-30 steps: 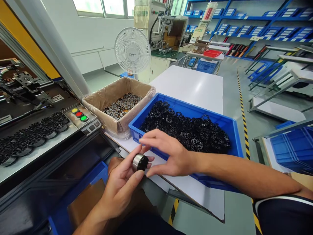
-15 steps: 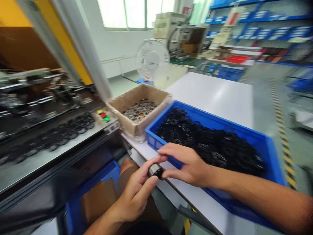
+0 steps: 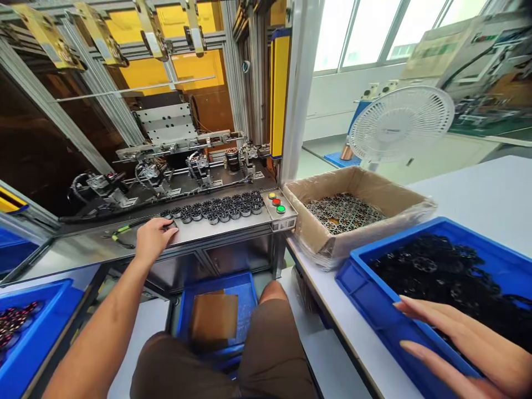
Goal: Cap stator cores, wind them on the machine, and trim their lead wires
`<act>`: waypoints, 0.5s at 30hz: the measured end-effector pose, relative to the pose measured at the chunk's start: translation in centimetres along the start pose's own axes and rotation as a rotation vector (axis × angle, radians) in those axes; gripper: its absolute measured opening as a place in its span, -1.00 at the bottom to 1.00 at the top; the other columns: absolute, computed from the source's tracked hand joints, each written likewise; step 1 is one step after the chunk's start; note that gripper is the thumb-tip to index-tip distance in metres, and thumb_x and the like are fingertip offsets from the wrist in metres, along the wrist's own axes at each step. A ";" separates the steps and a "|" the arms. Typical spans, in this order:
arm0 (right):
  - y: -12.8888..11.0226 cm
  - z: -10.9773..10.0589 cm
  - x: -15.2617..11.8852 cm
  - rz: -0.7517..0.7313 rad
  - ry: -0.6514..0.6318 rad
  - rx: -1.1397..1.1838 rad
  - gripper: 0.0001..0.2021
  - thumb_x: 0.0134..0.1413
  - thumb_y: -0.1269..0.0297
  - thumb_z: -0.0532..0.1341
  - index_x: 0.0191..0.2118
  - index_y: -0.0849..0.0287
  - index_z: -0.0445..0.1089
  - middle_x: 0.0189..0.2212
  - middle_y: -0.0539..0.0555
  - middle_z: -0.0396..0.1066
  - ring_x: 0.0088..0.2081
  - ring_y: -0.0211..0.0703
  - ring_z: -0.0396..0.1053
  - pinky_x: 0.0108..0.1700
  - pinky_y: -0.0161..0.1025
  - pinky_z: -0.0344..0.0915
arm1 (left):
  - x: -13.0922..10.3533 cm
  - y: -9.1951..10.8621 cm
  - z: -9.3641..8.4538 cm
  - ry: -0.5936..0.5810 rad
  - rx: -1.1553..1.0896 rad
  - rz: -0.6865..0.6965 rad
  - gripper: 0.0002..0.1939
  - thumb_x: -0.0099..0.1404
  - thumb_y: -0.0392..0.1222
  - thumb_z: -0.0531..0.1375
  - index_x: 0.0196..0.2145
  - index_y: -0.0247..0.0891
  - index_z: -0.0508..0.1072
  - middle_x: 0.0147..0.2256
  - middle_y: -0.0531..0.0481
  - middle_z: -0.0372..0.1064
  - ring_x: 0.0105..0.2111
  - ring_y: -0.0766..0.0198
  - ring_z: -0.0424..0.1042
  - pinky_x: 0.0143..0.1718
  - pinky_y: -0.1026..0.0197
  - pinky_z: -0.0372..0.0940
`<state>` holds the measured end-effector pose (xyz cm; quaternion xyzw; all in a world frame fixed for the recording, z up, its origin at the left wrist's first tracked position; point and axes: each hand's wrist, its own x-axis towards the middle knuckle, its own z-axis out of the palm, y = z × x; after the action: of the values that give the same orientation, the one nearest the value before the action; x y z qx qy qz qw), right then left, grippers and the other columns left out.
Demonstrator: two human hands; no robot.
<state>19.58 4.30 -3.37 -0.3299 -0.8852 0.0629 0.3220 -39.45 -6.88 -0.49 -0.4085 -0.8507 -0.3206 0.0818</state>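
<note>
The left hand (image 3: 152, 239) reaches over the metal desk (image 3: 193, 234), its fingers and thumb closed about a small black ring part (image 3: 170, 222) at the left end of a cluster. The ring part sits at the fingertips, at about 2 o'clock from the palm, and is mostly hidden by them. The other black-and-silver parts (image 3: 226, 209) stand close together on the desk, running from 2 to 3 o'clock of this hand. A green-handled tool (image 3: 120, 231) lies near it at 9 o'clock, and the green button (image 3: 281, 209) is well apart at 3 o'clock.

The right hand (image 3: 477, 346) is released, thumb and fingers spread with nothing seen between them, above the near edge of the blue bin (image 3: 376, 302). Loose black rings (image 3: 432, 271) fill the bin, at 11 o'clock from this hand. Further off, between 10 and 11 o'clock, the lined carton (image 3: 361, 241) holds silvery rings (image 3: 347, 213); both containers stand on the white desk (image 3: 347, 318). The ring part in the left hand is well apart from the right hand, between 9 and 10 o'clock.
</note>
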 end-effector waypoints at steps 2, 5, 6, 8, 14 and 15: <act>0.1 -0.4 0.3 -0.020 -0.023 -0.025 -0.46 0.19 0.10 0.23 0.26 -0.41 0.16 -0.05 0.13 0.52 -0.06 0.16 0.54 0.01 0.12 0.52 | 0.8 -0.5 0.7 -0.016 0.078 0.029 -0.72 0.13 -0.05 0.24 -0.27 -0.28 0.57 -0.03 -0.24 0.54 0.05 -0.11 0.45 0.18 0.00 0.23; 0.1 -1.0 0.7 -0.054 -0.025 -0.044 -0.45 0.21 0.16 0.24 0.28 -0.36 0.16 -0.04 0.15 0.51 -0.05 0.10 0.54 0.06 0.01 0.50 | 1.3 -0.5 1.6 -0.036 0.184 0.049 -0.63 0.19 0.04 0.22 -0.18 -0.27 0.57 0.00 -0.23 0.54 0.04 -0.13 0.45 0.15 -0.01 0.24; 0.2 -1.2 0.8 -0.062 -0.016 -0.052 -0.44 0.22 0.18 0.24 0.28 -0.34 0.15 -0.04 0.14 0.51 -0.05 0.07 0.53 0.08 -0.02 0.49 | 1.4 -0.5 1.7 -0.038 0.218 0.049 -0.59 0.20 0.08 0.21 -0.15 -0.28 0.57 -0.01 -0.25 0.54 0.02 -0.15 0.46 0.12 -0.03 0.26; 0.7 -1.6 0.9 -0.081 -0.003 -0.086 -0.45 0.23 0.18 0.24 0.28 -0.30 0.15 -0.04 0.14 0.51 -0.05 0.04 0.53 0.10 -0.06 0.46 | 1.4 -0.4 1.7 -0.031 0.278 0.049 -0.55 0.22 0.12 0.19 -0.14 -0.31 0.57 -0.05 -0.29 0.55 -0.04 -0.18 0.49 0.06 -0.05 0.29; 4.9 -2.4 1.7 0.110 -0.232 -0.387 -0.64 0.29 0.14 0.16 0.10 0.19 0.38 0.00 0.34 0.47 -0.07 0.17 0.53 0.05 0.06 0.44 | 1.2 6.9 1.7 0.049 0.323 0.245 -0.44 0.30 0.05 0.18 0.06 -0.48 0.43 0.16 -0.49 0.33 0.18 -0.29 0.30 0.19 -0.18 0.15; 5.7 -2.4 1.9 0.199 -0.355 -0.413 -0.66 0.33 0.20 0.11 0.05 0.28 0.43 0.00 0.38 0.47 -0.09 0.19 0.54 0.01 0.07 0.45 | 1.3 9.8 2.5 0.040 0.301 0.328 -0.40 0.33 0.07 0.16 0.12 -0.52 0.38 0.21 -0.50 0.27 0.22 -0.26 0.23 0.24 -0.17 0.09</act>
<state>23.08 9.68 -2.39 -0.4576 -0.8850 -0.0305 0.0806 -32.64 0.04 2.79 -0.5181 -0.8093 -0.1806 0.2097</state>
